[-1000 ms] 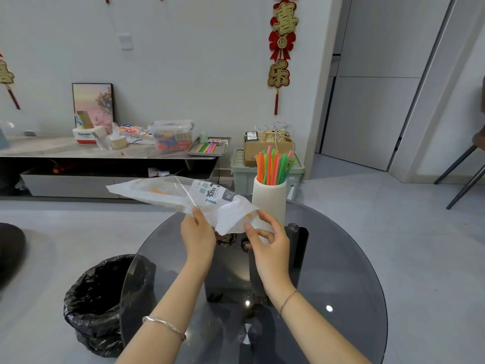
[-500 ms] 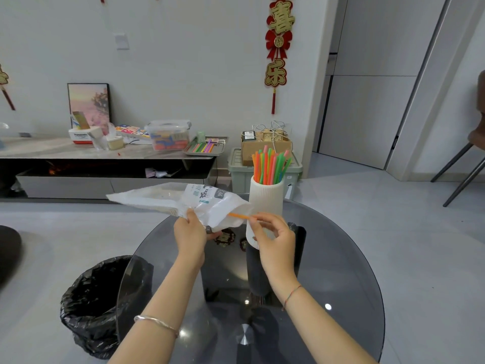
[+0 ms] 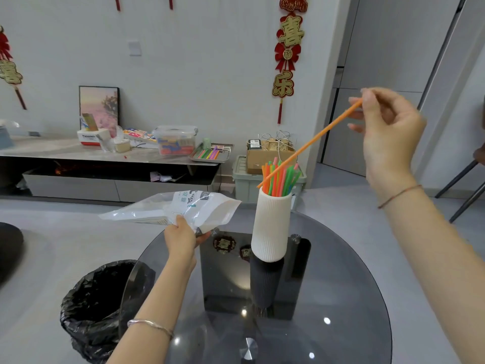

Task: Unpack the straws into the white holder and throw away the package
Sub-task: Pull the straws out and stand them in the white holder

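Your right hand (image 3: 388, 132) pinches the thin orange plastic straw (image 3: 309, 144) at its top end, so its lower tip slants toward the mouth of the ribbed white holder (image 3: 271, 224), already crowded with straws. Your left hand (image 3: 181, 239) clamps the clear, seemingly emptied plastic package (image 3: 183, 208) left of the holder; the black-lined bin (image 3: 99, 306) stands open beyond the round glass table's (image 3: 341, 298) left edge.

orange straw (image 3: 309, 143), white ribbed holder (image 3: 271, 227), black bin bag (image 3: 97, 308)

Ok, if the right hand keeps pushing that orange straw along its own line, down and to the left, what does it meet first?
The right hand pinches the thin orange straw; its lower tip reaches the ribbed white holder at the near-left rim. It probably meets that rim or the coloured straws first; depth is unclear.
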